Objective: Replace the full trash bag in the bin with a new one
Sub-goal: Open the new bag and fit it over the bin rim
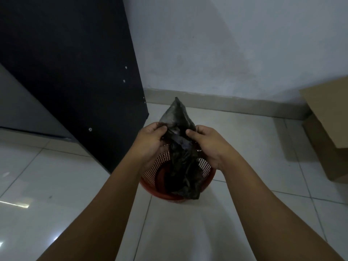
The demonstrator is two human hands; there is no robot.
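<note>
Evidently both hands are pinching one bag: the left hand (150,142) has thumb and fingers closed on a fold at its left edge, and the right hand (206,143) pinches the fold opposite, the two hands near each other but apart. Between them the black bag (178,117) stands up in a limp point, then hangs crumpled into the red mesh bin (162,159) below, one corner draped over the near rim. It looks thin and empty (no bulge of rubbish anywhere), and red shows inside the bin, so I judge the full bag is out and this is the new one. Left to do: find the mouth, spread it, lower it in and fold it over the rim. The bin stands on the tiled floor (244,147) beside a dark panel (75,72), near the wall (226,44); a box (329,119) sits well to the right.
</note>
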